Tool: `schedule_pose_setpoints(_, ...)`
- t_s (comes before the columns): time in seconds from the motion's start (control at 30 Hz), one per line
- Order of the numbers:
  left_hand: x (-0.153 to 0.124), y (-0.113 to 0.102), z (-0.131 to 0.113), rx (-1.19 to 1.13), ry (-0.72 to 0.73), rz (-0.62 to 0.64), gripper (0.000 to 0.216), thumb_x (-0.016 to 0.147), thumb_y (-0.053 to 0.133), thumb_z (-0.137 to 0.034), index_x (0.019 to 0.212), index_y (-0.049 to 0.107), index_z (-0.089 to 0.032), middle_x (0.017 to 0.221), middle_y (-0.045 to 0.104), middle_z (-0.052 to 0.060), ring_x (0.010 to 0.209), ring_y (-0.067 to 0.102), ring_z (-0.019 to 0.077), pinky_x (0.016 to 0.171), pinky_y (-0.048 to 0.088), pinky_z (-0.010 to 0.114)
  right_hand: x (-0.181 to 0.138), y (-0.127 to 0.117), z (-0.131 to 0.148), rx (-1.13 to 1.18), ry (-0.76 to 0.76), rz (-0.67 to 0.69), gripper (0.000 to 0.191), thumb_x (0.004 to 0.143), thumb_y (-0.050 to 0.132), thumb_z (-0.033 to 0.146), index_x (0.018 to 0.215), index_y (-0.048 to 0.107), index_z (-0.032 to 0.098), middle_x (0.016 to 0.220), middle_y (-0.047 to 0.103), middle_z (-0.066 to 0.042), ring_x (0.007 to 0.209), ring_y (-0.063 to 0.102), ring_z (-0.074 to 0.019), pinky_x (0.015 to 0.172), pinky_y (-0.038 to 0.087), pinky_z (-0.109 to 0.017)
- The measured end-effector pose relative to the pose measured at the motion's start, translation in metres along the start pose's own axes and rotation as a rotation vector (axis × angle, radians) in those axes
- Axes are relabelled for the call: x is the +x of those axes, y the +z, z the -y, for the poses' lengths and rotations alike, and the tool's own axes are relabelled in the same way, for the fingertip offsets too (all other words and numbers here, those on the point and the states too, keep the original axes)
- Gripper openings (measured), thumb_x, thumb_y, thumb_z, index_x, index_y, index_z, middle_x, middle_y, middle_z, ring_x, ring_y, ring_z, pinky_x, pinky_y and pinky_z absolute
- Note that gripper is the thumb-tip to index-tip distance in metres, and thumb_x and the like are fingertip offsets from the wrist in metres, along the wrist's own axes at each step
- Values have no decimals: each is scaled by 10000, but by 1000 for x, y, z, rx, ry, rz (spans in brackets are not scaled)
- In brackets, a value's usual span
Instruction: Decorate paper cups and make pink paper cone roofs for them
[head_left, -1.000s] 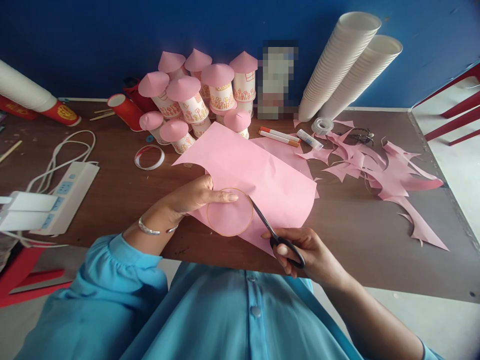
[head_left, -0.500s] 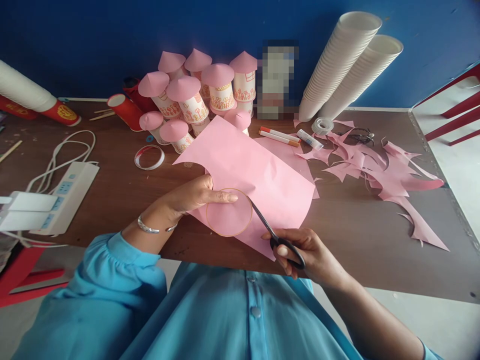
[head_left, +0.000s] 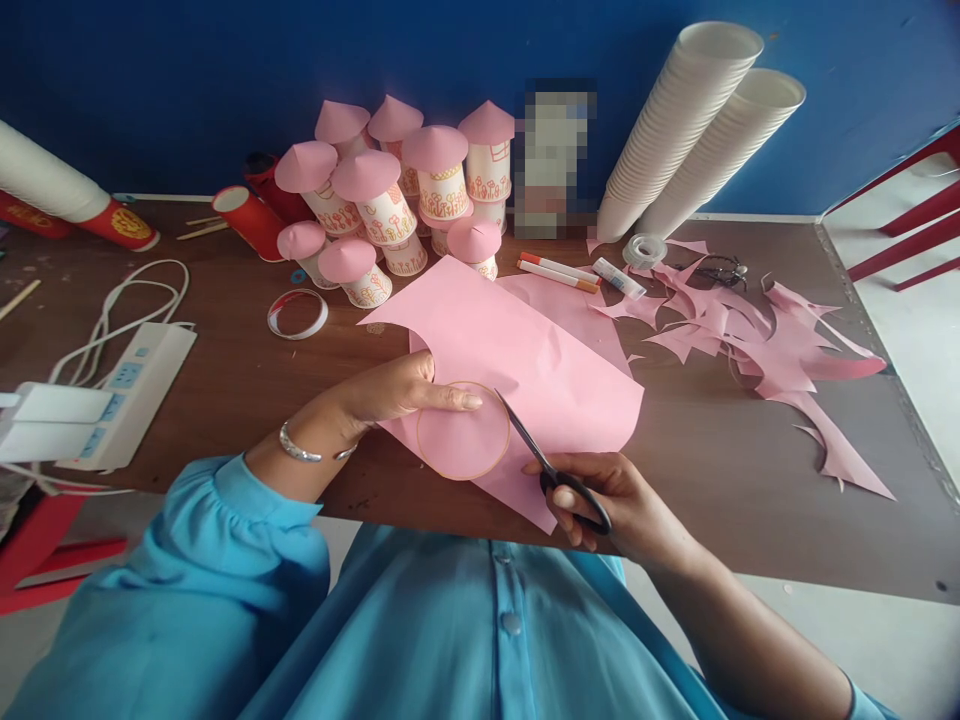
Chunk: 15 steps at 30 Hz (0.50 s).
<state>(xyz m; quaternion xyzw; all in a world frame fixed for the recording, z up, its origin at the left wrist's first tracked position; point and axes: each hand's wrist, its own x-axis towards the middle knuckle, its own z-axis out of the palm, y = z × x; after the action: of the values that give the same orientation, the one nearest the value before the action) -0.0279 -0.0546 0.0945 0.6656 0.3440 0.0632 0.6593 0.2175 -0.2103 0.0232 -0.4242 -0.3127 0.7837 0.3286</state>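
My left hand [head_left: 412,390] pinches a large sheet of pink paper [head_left: 525,345], its thumb lying on a circle [head_left: 465,445] outlined in orange. The circle is partly cut free along its edge, and the sheet's left side has a curved notch. In my right hand [head_left: 615,500] is a pair of black-handled scissors [head_left: 532,440], the blades at the upper right edge of the circle. Another pink sheet [head_left: 592,305] lies on the table behind. Farther back stand several decorated paper cups [head_left: 442,195] with pink cone tops [head_left: 435,150].
Pink paper scraps [head_left: 787,345] spread over the right side of the table, by clear tape [head_left: 645,250], markers [head_left: 559,272] and a glue stick [head_left: 619,278]. Stacked white cups [head_left: 682,130] lean at the back wall. At left lie a power strip [head_left: 139,395] and a tape roll [head_left: 298,314].
The pink sheet has turned slightly and shifted a little right and down with my left hand. The scissors stay at the circle's edge, nearly in the same place.
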Motion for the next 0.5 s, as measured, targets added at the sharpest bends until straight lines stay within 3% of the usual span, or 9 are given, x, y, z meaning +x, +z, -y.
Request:
schedule_pose_setpoints(0.17,1,-2,5,4,-6,-31,328,926,722,-359,1179,753,-152,1250,784,25,1308,638,288,1134,504,367,0,1,3,-3,-9,-3,583,829,829,562,1215,772,128,550,576,24,418,425,-61,397,314,-198)
schedule_pose_setpoints(0.5,1,-2,4,-47,-54,-41,267,882,767,-386,1019,768,-157,1078,816,14,1201,678,290,1073,546,377,0,1,5,-8,-15,18,576,839,824,550,1217,770,119,553,572,23,421,424,-58,402,316,-195)
